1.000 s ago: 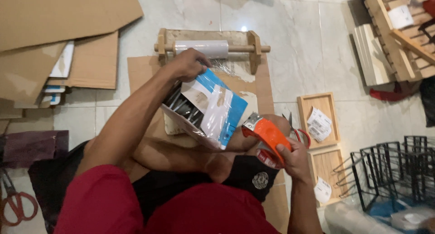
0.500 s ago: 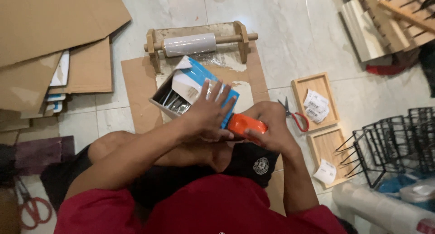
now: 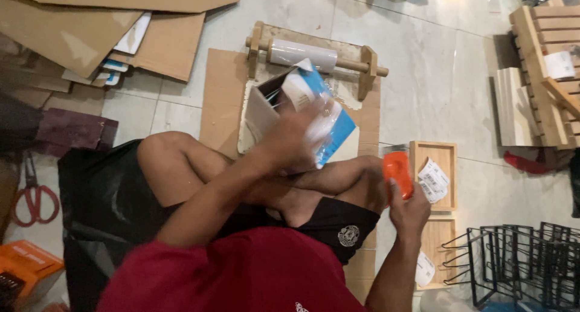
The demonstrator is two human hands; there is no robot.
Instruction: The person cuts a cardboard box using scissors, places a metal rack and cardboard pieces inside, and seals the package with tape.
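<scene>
left hand (image 3: 296, 140) blurred on box (image 3: 314, 115) | right hand (image 3: 411, 212) grips orange dispenser (image 3: 397, 172)

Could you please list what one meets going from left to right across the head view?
Red-handled scissors → left hand on the blue-and-white wrapped box → right hand holding the orange tape dispenser → shallow wooden tray with paper labels → black wire racks.
</scene>
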